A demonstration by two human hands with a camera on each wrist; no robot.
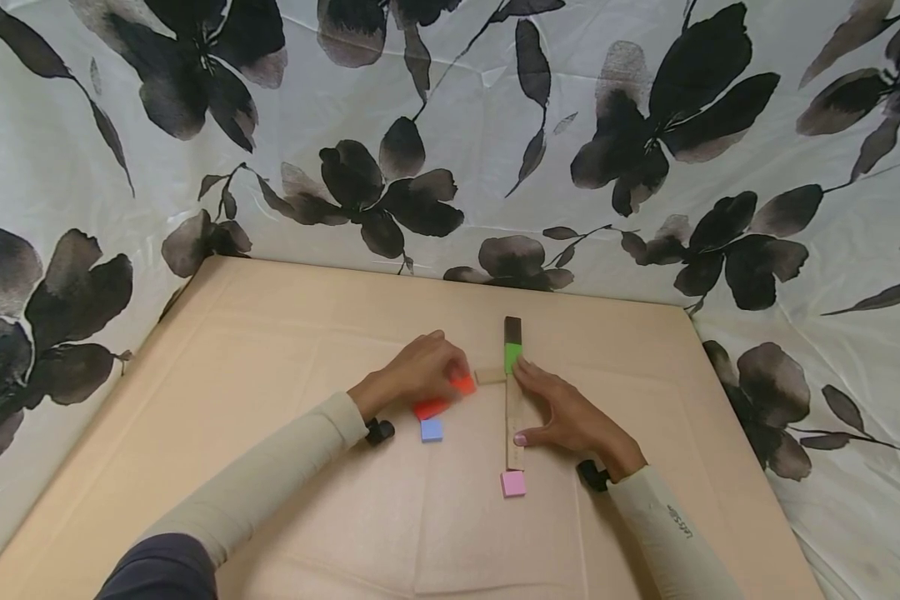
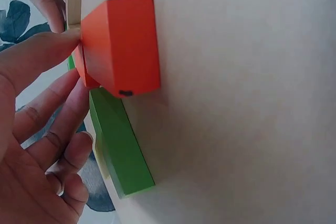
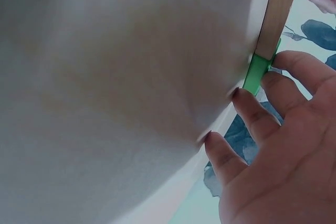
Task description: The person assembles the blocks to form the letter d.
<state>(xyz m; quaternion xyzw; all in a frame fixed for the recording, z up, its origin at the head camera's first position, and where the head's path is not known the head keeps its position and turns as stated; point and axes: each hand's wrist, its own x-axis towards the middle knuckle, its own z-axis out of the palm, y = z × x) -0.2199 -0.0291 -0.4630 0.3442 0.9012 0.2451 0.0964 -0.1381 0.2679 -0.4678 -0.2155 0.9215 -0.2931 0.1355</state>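
Around the tan table [image 1: 300, 325], behind and at both sides, shows a white cloth [image 1: 495, 125] printed with dark flowers. Over the tabletop reach my pale sleeves [image 1: 262, 479]. My right hand [image 1: 573, 412] is spread, thumb and forefinger well apart, their tips against the right side of a row of blocks [image 1: 515, 400], with nothing gripped. My left hand [image 1: 423, 368] is nearly closed, thumb facing fingertips, and seems to pinch a red block [image 1: 462, 385]; from above it blurs, so I lean on the left wrist view for that. Longest of the pieces, a wooden strip [image 1: 514, 422] lies in that row, beside my right thumb. Seen from my left wrist, a green block [image 2: 128, 150] lies slantwise just past a second red block [image 2: 134, 45]. A shorter wooden piece [image 1: 490, 377] runs crosswise from near my left fingers to the row. At the strip's far end sit another green block [image 1: 513, 357] and then a black block [image 1: 513, 330]; at its near end, a pink block [image 1: 513, 484]. Just beside the second red block, on my side, lies a blue block [image 1: 431, 430].
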